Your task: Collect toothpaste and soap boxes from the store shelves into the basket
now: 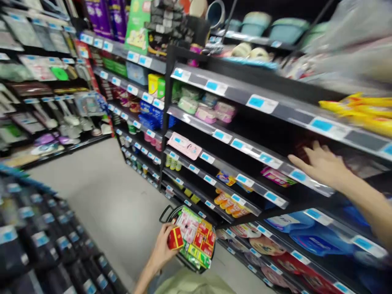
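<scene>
My left hand is closed round a small red box with yellow markings, low in the head view. Just beside it stands a dark basket packed with red, green, pink and white boxes. Over on the right, my right hand reaches to a shelf, its fingers spread and nothing visible in them. Below that hand runs a shelf edge with blue-and-white price tags; whether the hand touches it I cannot tell. A dark reddish item behind the fingers is too dim to name.
Yellow packets lie on the shelf above my right hand. A pink packet and blue bags sit lower. Grey floor runs between this shelving and a dark rack at left. Kitchen tools hang beyond.
</scene>
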